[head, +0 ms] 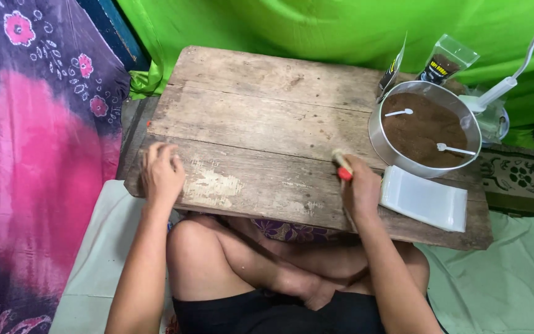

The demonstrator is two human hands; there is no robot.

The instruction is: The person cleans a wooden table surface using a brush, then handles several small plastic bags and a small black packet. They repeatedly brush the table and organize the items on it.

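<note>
My right hand grips a small brush with a red ferrule, its bristles touching the bare wooden tabletop near the middle. My left hand rests curled on the table's front left corner, holding nothing that I can see. Both forearms reach up from my crossed legs under the board.
A round metal pan of brown powder with two white spoons stands at the right. A stack of clear plastic bags lies before it. Two filled pouches stand behind. A white lamp, green cloth backdrop and purple-pink fabric surround the table.
</note>
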